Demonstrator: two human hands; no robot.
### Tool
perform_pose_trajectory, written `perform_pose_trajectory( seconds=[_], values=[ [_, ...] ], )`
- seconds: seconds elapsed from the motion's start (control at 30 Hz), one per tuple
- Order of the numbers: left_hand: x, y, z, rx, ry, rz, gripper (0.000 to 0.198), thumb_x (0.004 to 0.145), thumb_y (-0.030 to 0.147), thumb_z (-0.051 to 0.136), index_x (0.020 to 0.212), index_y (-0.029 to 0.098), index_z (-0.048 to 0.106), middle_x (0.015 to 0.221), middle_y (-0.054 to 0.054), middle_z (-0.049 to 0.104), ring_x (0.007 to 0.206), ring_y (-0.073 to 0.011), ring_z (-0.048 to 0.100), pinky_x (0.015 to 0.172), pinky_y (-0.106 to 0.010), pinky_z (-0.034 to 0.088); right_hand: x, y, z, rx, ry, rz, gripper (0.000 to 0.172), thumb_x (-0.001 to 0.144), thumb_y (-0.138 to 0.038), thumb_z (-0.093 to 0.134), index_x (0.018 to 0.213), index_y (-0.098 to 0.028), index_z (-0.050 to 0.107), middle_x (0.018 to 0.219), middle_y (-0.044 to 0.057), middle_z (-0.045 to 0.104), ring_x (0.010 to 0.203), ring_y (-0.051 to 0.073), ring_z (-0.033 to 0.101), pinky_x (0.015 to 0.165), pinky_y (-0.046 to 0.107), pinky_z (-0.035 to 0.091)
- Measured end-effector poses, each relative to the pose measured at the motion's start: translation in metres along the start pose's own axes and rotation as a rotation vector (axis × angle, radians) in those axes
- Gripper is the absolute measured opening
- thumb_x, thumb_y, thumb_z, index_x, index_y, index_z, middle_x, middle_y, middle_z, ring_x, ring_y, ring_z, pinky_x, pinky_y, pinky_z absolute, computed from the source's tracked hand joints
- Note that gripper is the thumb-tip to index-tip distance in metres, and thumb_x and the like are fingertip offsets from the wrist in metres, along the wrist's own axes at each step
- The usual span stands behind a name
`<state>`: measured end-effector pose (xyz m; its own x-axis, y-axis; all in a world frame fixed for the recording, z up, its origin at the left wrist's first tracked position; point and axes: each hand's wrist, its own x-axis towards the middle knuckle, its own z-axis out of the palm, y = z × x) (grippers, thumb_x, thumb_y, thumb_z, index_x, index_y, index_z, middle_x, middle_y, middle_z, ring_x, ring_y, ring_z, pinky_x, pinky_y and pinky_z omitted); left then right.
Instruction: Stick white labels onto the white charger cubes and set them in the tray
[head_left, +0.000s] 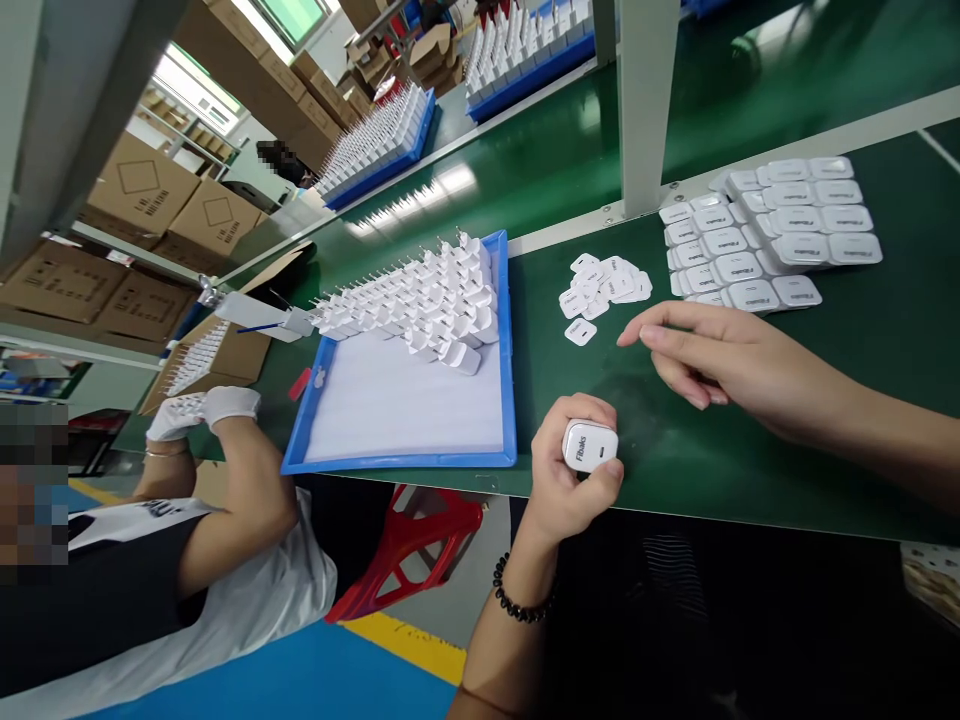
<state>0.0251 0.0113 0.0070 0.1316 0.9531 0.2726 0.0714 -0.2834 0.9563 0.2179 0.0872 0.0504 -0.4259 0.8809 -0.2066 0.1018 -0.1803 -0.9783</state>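
Beside left hand, blue tray; beyond, pale post.

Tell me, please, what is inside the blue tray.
White plugs crowd the far part of the tray, many with pins up; its white bottom shows on the near side. What lies beneath the plugs is covered from view.
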Motion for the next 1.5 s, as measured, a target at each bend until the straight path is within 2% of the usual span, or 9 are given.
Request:
perform_pose_trajectory(
  seconds=[0.27, 0.5, 0.63, 0.77, 1.07, 1.2, 1.3, 1.4, 1.5],
  values=[
    [-0.003, -0.005, -0.002, -0.09, 0.086, -0.038, 0.033, 0.087, 0.048, 0.074, 0.085, 0.019, 0.057, 0.077, 0.0, 0.058, 0.067, -0.0124, 0.049, 0.061, -0.026, 0.037, -0.01, 0.011, 0.017, -0.128, -0.186, -0.116, 0.032, 0.099, -0.051, 0.059, 0.092, -0.02, 0.066, 0.053, -0.006, 0.043, 0.052, 0.01, 0.036, 0.052, 0.028, 0.026],
    [-0.001, -0.004, 0.001, -0.091, 0.034, -0.198, 0.053, 0.104, 0.06, 0.035, 0.083, 0.018, 0.061, 0.076, -0.002, 0.056, 0.069, -0.0154, 0.047, 0.068, -0.031, 0.039, -0.012, 0.016, 0.023, -0.153, -0.3, -0.241, 0.03, 0.098, -0.037, 0.062, 0.122, -0.022, 0.068, 0.069, -0.004, 0.052, 0.064, 0.013, 0.049, 0.061, 0.027, 0.039],
    [-0.001, -0.005, -0.004, -0.188, -0.047, -0.222, 0.038, 0.1, 0.056, 0.05, 0.095, 0.019, 0.057, 0.08, 0.0, 0.055, 0.073, -0.0155, 0.048, 0.07, -0.029, 0.039, -0.006, 0.015, 0.015, -0.056, -0.4, -0.158, 0.031, 0.094, -0.033, 0.067, 0.121, -0.021, 0.075, 0.068, -0.003, 0.05, 0.06, 0.012, 0.051, 0.06, 0.027, 0.041],
    [-0.002, -0.007, -0.012, -0.18, -0.161, -0.26, 0.042, 0.088, 0.056, 0.066, 0.104, 0.02, 0.051, 0.089, -0.001, 0.057, 0.079, -0.0163, 0.047, 0.074, -0.029, 0.039, 0.0, 0.013, 0.005, 0.015, -0.499, -0.09, 0.028, 0.097, -0.031, 0.063, 0.118, -0.02, 0.077, 0.07, -0.001, 0.056, 0.061, 0.011, 0.056, 0.063, 0.027, 0.046],
    [-0.002, 0.006, -0.008, -0.011, -0.236, -0.322, 0.026, 0.084, 0.032, 0.064, 0.099, 0.021, 0.045, 0.084, 0.002, 0.05, 0.074, -0.014, 0.043, 0.068, -0.027, 0.036, -0.002, 0.02, 0.017, 0.094, -0.389, -0.06, 0.023, 0.09, -0.035, 0.069, 0.092, -0.014, 0.078, 0.061, 0.001, 0.06, 0.048, 0.01, 0.05, 0.043, 0.023, 0.037],
    [-0.004, 0.009, 0.0, 0.138, -0.172, -0.335, 0.023, 0.078, 0.019, 0.065, 0.087, 0.021, 0.044, 0.082, 0.002, 0.049, 0.075, -0.0134, 0.043, 0.067, -0.026, 0.035, -0.005, 0.018, 0.025, 0.095, -0.369, -0.083, 0.019, 0.09, -0.031, 0.07, 0.081, -0.015, 0.076, 0.06, -0.001, 0.056, 0.051, 0.008, 0.045, 0.048, 0.022, 0.035],
    [-0.004, 0.004, 0.001, 0.062, -0.103, -0.345, 0.021, 0.084, 0.028, 0.065, 0.087, 0.021, 0.045, 0.078, 0.003, 0.047, 0.07, -0.0123, 0.041, 0.064, -0.026, 0.035, -0.005, 0.018, 0.025, 0.137, -0.372, -0.117, 0.027, 0.097, -0.036, 0.063, 0.086, -0.015, 0.074, 0.057, -0.004, 0.051, 0.05, 0.007, 0.042, 0.053, 0.024, 0.037],
    [-0.004, -0.004, 0.001, -0.099, -0.008, -0.287, 0.026, 0.084, 0.04, 0.065, 0.084, 0.021, 0.048, 0.076, 0.002, 0.053, 0.066, -0.0128, 0.045, 0.064, -0.027, 0.037, -0.002, 0.016, 0.021, 0.192, -0.381, -0.132, 0.035, 0.102, -0.044, 0.055, 0.093, -0.015, 0.071, 0.06, -0.002, 0.054, 0.055, 0.011, 0.052, 0.059, 0.026, 0.044],
    [-0.004, -0.005, 0.002, -0.211, 0.091, -0.21, 0.028, 0.08, 0.042, 0.068, 0.08, 0.02, 0.05, 0.071, 0.001, 0.057, 0.062, -0.0126, 0.045, 0.06, -0.027, 0.035, 0.004, 0.011, 0.009, 0.167, -0.265, -0.156, 0.034, 0.101, -0.045, 0.057, 0.099, -0.015, 0.072, 0.067, 0.001, 0.061, 0.06, 0.013, 0.058, 0.06, 0.027, 0.046]
  ],
)
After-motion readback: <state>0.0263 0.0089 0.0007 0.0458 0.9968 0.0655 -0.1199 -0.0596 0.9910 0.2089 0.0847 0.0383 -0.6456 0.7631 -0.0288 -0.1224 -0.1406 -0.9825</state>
